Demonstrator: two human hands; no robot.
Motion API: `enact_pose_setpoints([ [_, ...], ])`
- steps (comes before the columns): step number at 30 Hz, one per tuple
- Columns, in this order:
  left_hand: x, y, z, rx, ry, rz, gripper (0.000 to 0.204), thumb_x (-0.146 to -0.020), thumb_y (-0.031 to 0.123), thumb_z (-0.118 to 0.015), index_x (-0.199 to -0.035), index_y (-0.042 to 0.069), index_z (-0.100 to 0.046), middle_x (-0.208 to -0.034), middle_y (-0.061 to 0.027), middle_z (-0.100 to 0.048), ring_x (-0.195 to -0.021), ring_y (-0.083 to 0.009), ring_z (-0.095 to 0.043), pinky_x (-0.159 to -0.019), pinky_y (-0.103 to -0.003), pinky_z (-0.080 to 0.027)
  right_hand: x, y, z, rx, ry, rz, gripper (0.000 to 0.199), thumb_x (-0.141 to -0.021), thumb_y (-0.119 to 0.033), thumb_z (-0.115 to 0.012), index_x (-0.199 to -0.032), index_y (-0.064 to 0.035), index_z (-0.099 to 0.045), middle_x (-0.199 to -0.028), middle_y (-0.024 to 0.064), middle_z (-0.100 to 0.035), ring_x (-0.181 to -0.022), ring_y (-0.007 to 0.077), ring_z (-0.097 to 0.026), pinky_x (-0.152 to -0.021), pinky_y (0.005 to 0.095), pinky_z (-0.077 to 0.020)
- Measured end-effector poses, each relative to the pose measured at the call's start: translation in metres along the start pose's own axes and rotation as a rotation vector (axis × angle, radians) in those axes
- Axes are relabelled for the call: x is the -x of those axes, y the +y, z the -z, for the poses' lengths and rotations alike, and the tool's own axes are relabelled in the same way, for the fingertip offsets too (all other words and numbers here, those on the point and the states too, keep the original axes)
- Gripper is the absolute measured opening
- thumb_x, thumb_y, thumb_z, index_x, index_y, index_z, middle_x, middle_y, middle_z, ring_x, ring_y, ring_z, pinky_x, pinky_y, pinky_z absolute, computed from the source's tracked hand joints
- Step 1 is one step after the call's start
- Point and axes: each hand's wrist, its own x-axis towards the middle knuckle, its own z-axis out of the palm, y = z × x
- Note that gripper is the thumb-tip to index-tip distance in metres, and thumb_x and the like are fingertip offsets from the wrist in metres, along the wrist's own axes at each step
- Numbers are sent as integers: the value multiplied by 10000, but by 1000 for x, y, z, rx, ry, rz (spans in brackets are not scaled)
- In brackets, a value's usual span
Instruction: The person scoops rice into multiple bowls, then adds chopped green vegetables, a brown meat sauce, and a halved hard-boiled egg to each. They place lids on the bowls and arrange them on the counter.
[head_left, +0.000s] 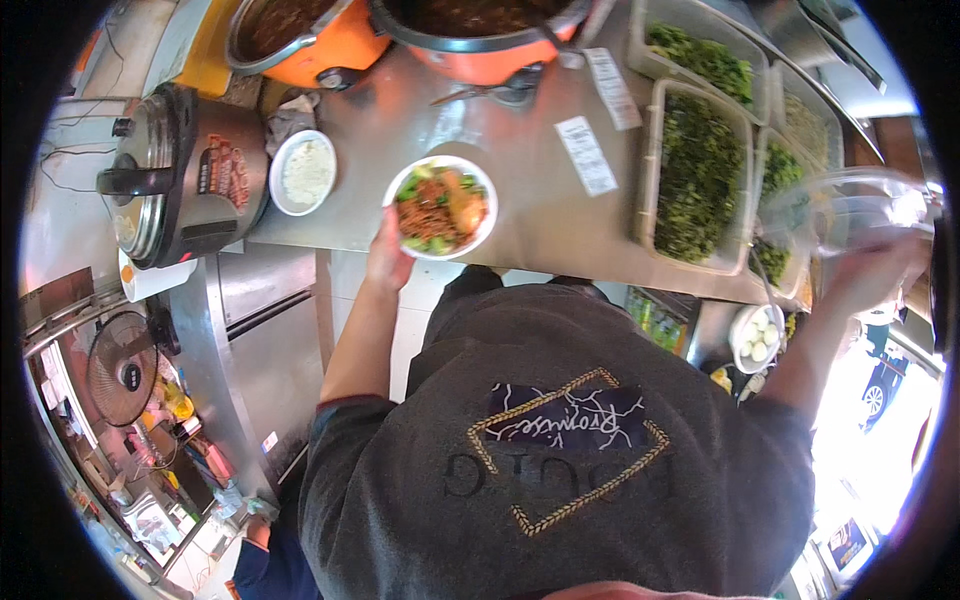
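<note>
My left hand [388,250] is closed on the left rim of a round white bowl [490,222], held at the counter's front edge. Minced meat, a yellow-orange piece that looks like egg, and green vegetables [440,208] fill it. Out at the far right, my right hand [875,272] is closed on a clear round plastic lid [835,205], smeared by motion and glare. The lid is above the right end of the counter, beside the tubs of chopped greens. A second white bowl of rice [304,174] stands left of the held bowl.
Two orange pots [300,62] of dark stew stand at the back. A steel cooker [190,175] is at left. Clear tubs [652,170] of chopped greens line the right. Two paper slips [586,156] lie on the steel counter [520,140]. Peeled eggs [758,335] fill a basket; another person's arm [262,560] shows lower left.
</note>
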Motion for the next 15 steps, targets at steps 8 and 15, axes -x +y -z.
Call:
enact_pose_setpoints([
  [8, -51, 20, 7, -567, 194, -187, 680, -1003, 552, -335, -1333, -34, -431, -1304, -149, -506, -1201, -229, -486, -1038, -352, -383, 205, -293, -279, -1099, -494, -956, 342, -839, -87, -719, -1161, -37, -616, -794, -54, -464, -706, 54, -415, -632, 192, -383],
  [15, -60, 22, 20, -552, 8, -337, 541, -1018, 400, -414, -1318, -49, -438, -1250, -135, -546, -1123, -197, -536, -993, -328, -421, 191, -334, -382, -863, -515, -1099, 361, -873, -223, -702, -1158, -22, -612, -990, 73, -650, -935, 156, -603, -864, 288, -478],
])
